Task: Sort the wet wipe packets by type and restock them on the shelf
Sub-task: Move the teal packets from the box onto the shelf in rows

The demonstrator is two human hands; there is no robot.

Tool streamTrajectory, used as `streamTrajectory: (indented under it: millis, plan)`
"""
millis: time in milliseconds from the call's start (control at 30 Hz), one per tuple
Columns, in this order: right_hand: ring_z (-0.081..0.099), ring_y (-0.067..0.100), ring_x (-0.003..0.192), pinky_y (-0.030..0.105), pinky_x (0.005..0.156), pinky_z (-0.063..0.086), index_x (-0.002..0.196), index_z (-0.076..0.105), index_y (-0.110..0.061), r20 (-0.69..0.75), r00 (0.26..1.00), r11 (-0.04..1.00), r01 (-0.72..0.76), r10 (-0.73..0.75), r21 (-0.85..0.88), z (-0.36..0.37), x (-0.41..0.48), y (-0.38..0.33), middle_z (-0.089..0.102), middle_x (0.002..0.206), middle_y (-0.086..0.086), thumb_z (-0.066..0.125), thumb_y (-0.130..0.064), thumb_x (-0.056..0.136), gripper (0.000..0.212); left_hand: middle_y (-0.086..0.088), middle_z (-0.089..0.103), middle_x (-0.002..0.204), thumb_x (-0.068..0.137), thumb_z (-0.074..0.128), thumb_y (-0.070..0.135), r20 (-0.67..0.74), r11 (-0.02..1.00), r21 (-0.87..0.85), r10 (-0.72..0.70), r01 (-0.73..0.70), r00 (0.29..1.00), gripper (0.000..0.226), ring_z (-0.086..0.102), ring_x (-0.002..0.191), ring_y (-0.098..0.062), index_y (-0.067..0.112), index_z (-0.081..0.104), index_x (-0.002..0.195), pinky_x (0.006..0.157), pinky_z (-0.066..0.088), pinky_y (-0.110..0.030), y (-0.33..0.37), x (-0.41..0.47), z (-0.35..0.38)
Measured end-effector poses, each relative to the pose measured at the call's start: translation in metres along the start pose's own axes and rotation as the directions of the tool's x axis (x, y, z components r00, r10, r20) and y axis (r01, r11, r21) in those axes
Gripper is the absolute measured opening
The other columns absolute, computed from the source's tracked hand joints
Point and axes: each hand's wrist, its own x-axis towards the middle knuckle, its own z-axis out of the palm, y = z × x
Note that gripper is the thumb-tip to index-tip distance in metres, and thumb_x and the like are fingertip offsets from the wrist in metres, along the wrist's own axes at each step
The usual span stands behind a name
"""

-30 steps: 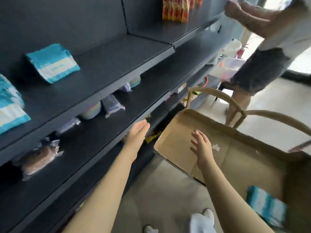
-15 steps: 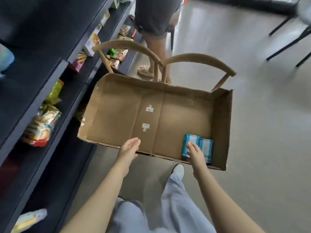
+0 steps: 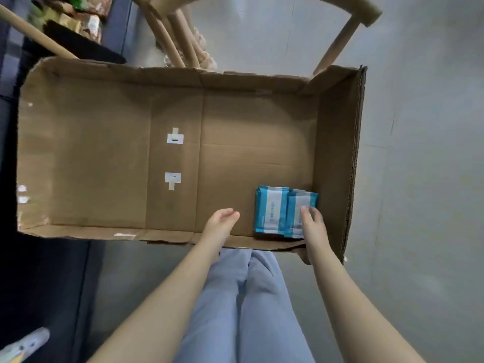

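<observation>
The left wet wipe packet (image 3: 271, 209) and the right wet wipe packet (image 3: 298, 204) lie touching in the near right corner of the cardboard box (image 3: 337, 158). Our right hand (image 3: 313, 227) lays its fingers on top of the right wet wipe packet. The thumb is hidden, so we cannot tell whether a grip is formed. Our left hand (image 3: 221, 224) hovers open and holds nothing.

Caution: with contact on top only, the slick packet may slip or drag its neighbour. The box appears to sit on a chair (image 3: 340, 45), so pressing on its near edge may tip it.
</observation>
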Motion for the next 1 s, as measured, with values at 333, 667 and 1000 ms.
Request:
streamTrajectory:
  millis: [333,667,1000]
  plan:
    - [0.055,0.024,0.109,0.040,0.100,0.046,0.143,0.044,-0.012,-0.267,0.954,0.940,0.040,-0.137,-0.340,0.024,0.036,0.021,0.052,0.110,0.005,0.072,-0.033,0.088,0.065,-0.003,0.060,0.114,0.091,0.068,0.019,0.039,0.984,0.170,0.045,-0.051,0.998,0.037,0.056,0.094,-0.014,0.010,0.053,0.123,0.077,0.047,-0.024,0.010,0.071,0.067]
    - [0.064,0.019,0.101,0.042,0.088,0.058,0.111,0.047,-0.022,-0.277,0.961,0.999,-0.005,-0.008,-0.045,0.027,0.040,0.024,0.059,0.112,-0.001,0.078,-0.020,0.084,0.041,0.001,0.063,0.093,0.096,0.060,0.014,0.059,0.997,0.061,0.053,-0.057,0.997,0.003,0.060,0.082,-0.013,0.017,0.059,0.097,0.064,0.043,-0.020,-0.010,0.080,0.047]
    - [0.066,0.020,0.103,0.034,0.082,0.057,0.131,0.051,-0.019,-0.068,0.997,0.994,0.047,-0.040,0.103,0.009,0.033,0.000,0.064,0.122,0.004,0.066,-0.006,0.093,0.043,0.000,0.063,0.102,0.087,0.073,0.016,-0.052,0.996,-0.084,0.026,-0.030,0.998,0.015,0.063,0.099,-0.018,0.019,0.059,0.094,0.091,0.055,-0.039,-0.021,0.071,0.059]
